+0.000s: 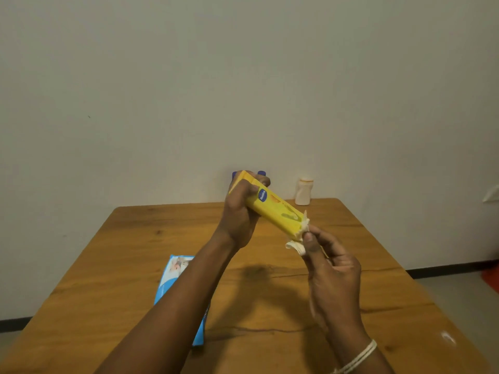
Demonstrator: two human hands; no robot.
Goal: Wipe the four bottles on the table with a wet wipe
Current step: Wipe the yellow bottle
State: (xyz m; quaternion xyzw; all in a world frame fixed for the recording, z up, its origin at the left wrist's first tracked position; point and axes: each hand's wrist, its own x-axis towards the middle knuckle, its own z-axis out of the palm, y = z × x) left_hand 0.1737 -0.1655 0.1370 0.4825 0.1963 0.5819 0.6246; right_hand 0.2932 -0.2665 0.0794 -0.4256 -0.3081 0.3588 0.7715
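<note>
yellow bottle (pixel 272 209) gripped at far end by left hand (pixel 239 211), tilted | wet wipe (pixel 298 238) pinched against near end by right hand (pixel 332 268) | white bottle (pixel 303 191) upright behind | wipes pack (pixel 175 282) under left forearm on table (pixel 129 252)

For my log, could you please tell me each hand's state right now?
Left hand: grips the yellow bottle.
Right hand: pinches the wet wipe against the bottle's end.

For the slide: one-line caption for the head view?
Left hand holds yellow bottle above table; right hand wipes its end with wet wipe.
</note>
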